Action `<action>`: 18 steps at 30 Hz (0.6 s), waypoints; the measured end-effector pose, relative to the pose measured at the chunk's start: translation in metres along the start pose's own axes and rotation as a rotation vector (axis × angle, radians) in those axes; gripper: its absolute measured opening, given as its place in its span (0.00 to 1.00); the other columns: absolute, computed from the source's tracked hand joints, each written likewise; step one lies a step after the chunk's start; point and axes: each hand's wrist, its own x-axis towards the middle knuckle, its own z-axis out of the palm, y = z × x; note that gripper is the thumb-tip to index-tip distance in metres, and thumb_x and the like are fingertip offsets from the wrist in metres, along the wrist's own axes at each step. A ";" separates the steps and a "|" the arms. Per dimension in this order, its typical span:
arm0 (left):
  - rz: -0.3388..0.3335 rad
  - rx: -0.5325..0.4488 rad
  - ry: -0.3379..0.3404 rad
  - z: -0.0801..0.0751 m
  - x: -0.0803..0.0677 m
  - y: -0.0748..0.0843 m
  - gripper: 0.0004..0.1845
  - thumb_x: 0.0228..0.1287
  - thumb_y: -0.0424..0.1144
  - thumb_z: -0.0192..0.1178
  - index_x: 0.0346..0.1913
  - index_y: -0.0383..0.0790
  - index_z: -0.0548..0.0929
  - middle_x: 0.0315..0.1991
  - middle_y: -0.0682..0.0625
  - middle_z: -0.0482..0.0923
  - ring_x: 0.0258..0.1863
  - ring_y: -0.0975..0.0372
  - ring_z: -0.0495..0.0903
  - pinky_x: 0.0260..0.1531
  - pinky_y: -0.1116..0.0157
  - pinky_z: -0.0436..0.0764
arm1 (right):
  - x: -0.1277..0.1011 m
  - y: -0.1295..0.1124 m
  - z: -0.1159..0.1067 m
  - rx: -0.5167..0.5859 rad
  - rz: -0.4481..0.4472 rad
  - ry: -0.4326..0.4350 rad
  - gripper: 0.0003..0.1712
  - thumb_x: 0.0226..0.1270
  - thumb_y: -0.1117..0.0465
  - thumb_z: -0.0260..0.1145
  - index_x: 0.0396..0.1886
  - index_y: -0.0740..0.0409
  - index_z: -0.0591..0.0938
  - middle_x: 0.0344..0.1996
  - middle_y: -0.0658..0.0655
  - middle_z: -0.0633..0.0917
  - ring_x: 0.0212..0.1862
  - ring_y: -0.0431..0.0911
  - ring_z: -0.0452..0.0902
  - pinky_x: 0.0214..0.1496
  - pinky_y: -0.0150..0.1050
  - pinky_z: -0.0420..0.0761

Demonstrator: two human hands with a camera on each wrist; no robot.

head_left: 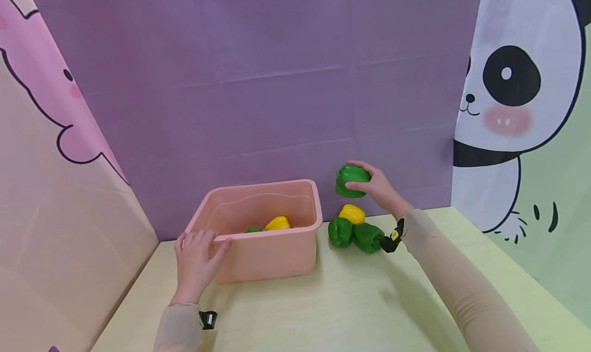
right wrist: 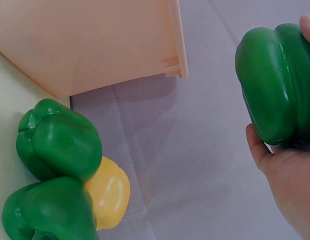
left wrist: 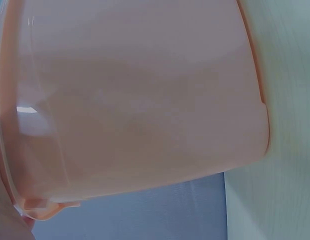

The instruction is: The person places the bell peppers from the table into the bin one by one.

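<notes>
My right hand (head_left: 376, 187) grips a green bell pepper (head_left: 351, 180) in the air, just right of the pink plastic bin (head_left: 268, 257). Fingers and thumb wrap its sides; the right wrist view shows this green bell pepper (right wrist: 275, 85) close up. Below it, two green bell peppers (head_left: 340, 232) and a yellow bell pepper (head_left: 352, 214) lie together on the table. My left hand (head_left: 196, 259) holds the bin's near left rim, fingers hooked over the edge. Inside the bin a yellow bell pepper (head_left: 278, 223) and a bit of green (head_left: 253, 230) show; its near wall hides the rest.
The pale wooden table (head_left: 295, 316) runs up to a purple cloth (head_left: 277, 85) hanging behind it. At the left stands a wall panel with a pink cartoon (head_left: 46, 70), at the right one with a panda (head_left: 517, 85).
</notes>
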 end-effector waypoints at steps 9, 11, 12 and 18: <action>-0.003 0.000 -0.002 0.000 0.000 -0.001 0.18 0.63 0.53 0.62 0.37 0.40 0.77 0.34 0.45 0.77 0.44 0.47 0.70 0.62 0.41 0.50 | 0.002 -0.004 0.004 0.014 -0.016 -0.008 0.40 0.60 0.59 0.72 0.71 0.55 0.66 0.63 0.62 0.70 0.55 0.57 0.71 0.53 0.45 0.76; -0.002 0.003 -0.001 0.000 0.000 -0.001 0.18 0.63 0.53 0.62 0.37 0.40 0.77 0.35 0.45 0.77 0.44 0.47 0.70 0.62 0.41 0.51 | 0.001 -0.005 0.004 0.017 -0.016 -0.008 0.40 0.60 0.59 0.72 0.71 0.55 0.66 0.62 0.62 0.71 0.55 0.57 0.71 0.53 0.45 0.76; -0.001 0.004 -0.001 0.000 0.000 -0.001 0.18 0.63 0.53 0.62 0.37 0.40 0.77 0.35 0.45 0.77 0.45 0.47 0.70 0.62 0.41 0.51 | 0.001 -0.005 0.005 0.016 -0.016 -0.008 0.40 0.60 0.59 0.72 0.71 0.55 0.66 0.62 0.62 0.71 0.55 0.57 0.71 0.53 0.45 0.76; 0.005 0.002 0.001 0.000 0.000 0.000 0.18 0.63 0.53 0.62 0.38 0.39 0.78 0.35 0.45 0.78 0.45 0.47 0.70 0.61 0.42 0.50 | 0.001 -0.008 0.007 0.006 -0.020 -0.009 0.39 0.60 0.60 0.71 0.71 0.53 0.67 0.62 0.63 0.71 0.55 0.57 0.71 0.52 0.44 0.76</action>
